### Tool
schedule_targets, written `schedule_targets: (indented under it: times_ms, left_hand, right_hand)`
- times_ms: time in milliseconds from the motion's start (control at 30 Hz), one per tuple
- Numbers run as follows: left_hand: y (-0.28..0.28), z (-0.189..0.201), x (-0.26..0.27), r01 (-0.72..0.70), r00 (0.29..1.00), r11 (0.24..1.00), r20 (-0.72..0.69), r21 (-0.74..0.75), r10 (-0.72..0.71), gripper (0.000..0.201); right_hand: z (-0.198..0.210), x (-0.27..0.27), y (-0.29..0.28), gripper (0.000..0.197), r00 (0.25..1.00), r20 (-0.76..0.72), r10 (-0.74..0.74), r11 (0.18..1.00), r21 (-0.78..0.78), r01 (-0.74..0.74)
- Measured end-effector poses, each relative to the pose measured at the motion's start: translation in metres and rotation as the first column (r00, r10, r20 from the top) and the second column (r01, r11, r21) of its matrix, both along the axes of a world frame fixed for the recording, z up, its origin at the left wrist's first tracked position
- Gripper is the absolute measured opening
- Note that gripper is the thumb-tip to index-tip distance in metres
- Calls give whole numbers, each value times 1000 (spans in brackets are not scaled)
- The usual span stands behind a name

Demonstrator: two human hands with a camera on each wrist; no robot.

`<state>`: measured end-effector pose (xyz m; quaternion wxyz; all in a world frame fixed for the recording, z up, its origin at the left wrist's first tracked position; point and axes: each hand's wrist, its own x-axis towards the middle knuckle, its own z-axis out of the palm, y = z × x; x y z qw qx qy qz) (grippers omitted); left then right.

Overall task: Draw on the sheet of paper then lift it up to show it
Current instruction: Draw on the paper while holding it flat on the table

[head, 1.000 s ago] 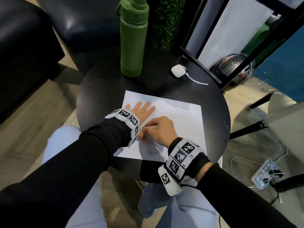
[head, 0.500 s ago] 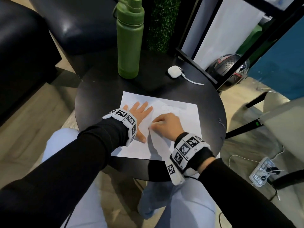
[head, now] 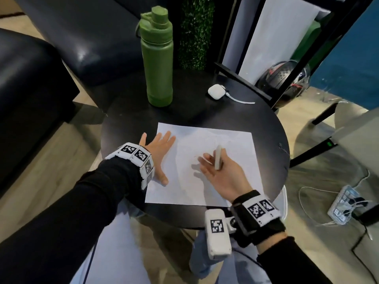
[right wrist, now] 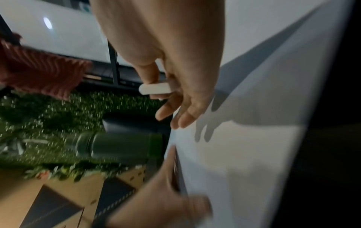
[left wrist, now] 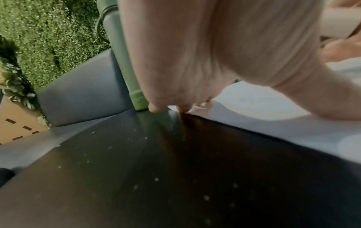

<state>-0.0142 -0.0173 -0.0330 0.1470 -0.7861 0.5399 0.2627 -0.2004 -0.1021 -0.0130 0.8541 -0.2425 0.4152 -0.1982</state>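
A white sheet of paper [head: 205,167] lies flat on the round black table [head: 127,124], with a faint drawing barely visible on it. My left hand [head: 159,148] lies flat with straight fingers across the sheet's left edge, partly on the table; the left wrist view shows its fingertips [left wrist: 154,108] on the dark top beside the paper [left wrist: 273,117]. My right hand [head: 219,167] hovers above the sheet, turned palm-up, holding a white pen [head: 217,157] between thumb and fingers. In the right wrist view the pen [right wrist: 154,89] sticks out from the hand [right wrist: 171,92] over the paper [right wrist: 254,123].
A tall green bottle [head: 156,58] stands at the back of the table. A white earbud case [head: 215,92] with a cord lies at the back right. Dark sofas stand left and behind, a black chair frame and helmet [head: 283,80] to the right, a power strip [head: 342,203] on the floor.
My right hand has lifted off the paper, moved right and turned palm-up with the pen. My left hand has slid left toward the sheet's edge.
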Motion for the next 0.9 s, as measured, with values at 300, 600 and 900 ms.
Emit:
schedule_targets:
  times_ms: [300, 600, 900]
  left_hand:
    - [0, -4, -1, 0, 1000, 1000, -8, 27, 0, 137]
    - [-3, -11, 3, -1, 1000, 1000, -14, 19, 1, 142]
    - [-2, -15, 6, -5, 1000, 1000, -24, 21, 5, 142]
  right_hand:
    - [-26, 9, 8, 36, 994, -102, 38, 991, -124, -51]
    - [-16, 20, 25, 41, 996, -27, 80, 988, -127, -83]
    - [-23, 18, -38, 30, 951, -162, -264, 914, -357, 193]
